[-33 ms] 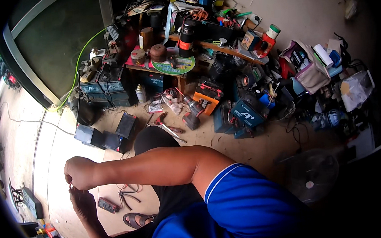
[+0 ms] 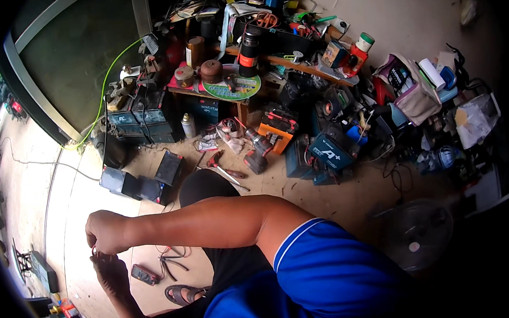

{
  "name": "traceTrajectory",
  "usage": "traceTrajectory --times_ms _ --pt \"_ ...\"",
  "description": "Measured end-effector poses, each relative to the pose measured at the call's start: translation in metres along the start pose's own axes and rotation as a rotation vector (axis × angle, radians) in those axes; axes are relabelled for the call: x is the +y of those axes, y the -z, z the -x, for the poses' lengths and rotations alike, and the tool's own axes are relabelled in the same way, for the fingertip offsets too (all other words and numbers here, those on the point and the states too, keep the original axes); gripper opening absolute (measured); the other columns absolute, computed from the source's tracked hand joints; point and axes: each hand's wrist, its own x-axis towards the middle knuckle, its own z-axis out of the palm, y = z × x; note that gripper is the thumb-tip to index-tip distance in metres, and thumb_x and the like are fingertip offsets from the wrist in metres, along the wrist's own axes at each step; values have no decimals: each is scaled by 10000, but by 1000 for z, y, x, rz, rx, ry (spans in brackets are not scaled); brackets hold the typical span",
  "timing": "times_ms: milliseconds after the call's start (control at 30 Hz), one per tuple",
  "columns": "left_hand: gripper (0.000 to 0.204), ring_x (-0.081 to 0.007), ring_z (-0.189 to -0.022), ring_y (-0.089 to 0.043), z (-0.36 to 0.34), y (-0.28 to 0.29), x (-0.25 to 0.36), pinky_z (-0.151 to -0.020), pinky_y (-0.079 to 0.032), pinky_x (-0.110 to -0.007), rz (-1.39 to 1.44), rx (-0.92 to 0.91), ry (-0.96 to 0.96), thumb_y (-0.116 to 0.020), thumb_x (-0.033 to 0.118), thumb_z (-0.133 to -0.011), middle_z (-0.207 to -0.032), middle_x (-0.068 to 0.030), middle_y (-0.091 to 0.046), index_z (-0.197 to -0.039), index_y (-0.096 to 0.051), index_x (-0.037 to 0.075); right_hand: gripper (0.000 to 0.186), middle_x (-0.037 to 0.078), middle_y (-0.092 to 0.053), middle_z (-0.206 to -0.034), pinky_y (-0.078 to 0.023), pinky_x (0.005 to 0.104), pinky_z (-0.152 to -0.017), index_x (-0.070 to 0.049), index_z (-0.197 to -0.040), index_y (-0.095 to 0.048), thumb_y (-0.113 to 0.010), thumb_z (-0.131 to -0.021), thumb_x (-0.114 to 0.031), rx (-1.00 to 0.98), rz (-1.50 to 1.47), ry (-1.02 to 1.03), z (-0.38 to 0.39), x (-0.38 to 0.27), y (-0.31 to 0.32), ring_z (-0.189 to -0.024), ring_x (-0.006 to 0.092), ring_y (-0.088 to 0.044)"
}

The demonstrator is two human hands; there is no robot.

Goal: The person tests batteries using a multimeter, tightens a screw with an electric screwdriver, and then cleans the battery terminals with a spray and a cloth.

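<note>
The right hand (image 2: 108,231) is bent into a fist-like curl, palm down, its fingertips hidden. The left hand (image 2: 111,272) meets it from below, fingers gathered upward; whether these close fully on anything, I cannot tell. A thin red piece (image 2: 94,248) shows between the two hands, at their left side; its remainder is concealed. Both hands are raised over the tiled floor (image 2: 279,186), toward its doorway edge.

Principal risk: the piece is small and has no visible support beneath it, so a slack pinch could drop it. The right hand also screens the work from above, which invites a misplaced fingertip.

On the floor beside the left forearm lie a red-and-black meter (image 2: 145,274) and a black-handled tool (image 2: 168,270), with thin leads near them. The sandalled foot (image 2: 184,293) is close by; a shift of stance could catch a lead and drag the meter.

Beyond the knee, a hammer (image 2: 214,159) and a drill (image 2: 259,142) lie loose and present a trip hazard. Three dark batteries (image 2: 169,167) sit to their left; metal laid across exposed terminals could short them. Farther out, an oval green board (image 2: 236,90) overhangs the front edge of the low wooden table (image 2: 201,93); a knock could tip it.
</note>
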Motion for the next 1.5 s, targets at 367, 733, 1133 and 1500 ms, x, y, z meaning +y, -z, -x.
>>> traceTrajectory --times_ms 367,733,1133,1500 --pt "629 -182 -1216 -599 -5 -18 22 -1101 -411 -381 -46 -81 -32 -577 634 -996 -1233 -72 -685 -1245 -638 60 153 214 -750 -918 -573 413 -810 32 -930 -741 -750 -847 -97 23 34 30 19 -19 1 -897 346 -738" --pt "305 -95 -1023 -622 3 -9 28 -908 -477 -252 75 46 -50 -552 318 -1069 -1085 0 -675 -1234 -618 70 221 152 -725 -808 -535 343 -556 41 -1050 -719 -685 -964 -159 -35 -309 -168 10 -34 10 -566 182 -656" --pt "239 -59 -552 -466 24 -77 38 -519 -400 -215 89 -5 88 -728 160 -924 -728 40 -568 -1106 -679 13 244 142 -726 -798 -539 341 -658 -39 -1112 -734 -660 -1021 -253 48 -16 -36 21 -22 8 -692 222 -696" --pt "278 -49 -847 -601 18 -77 26 -751 -478 -199 -634 125 -107 -709 -35 -903 -965 2 -714 -1181 -702 -43 210 49 -714 -783 -494 302 -600 -7 -1024 -720 -676 -996 -210 -151 -228 -292 33 -16 31 -638 104 -607"
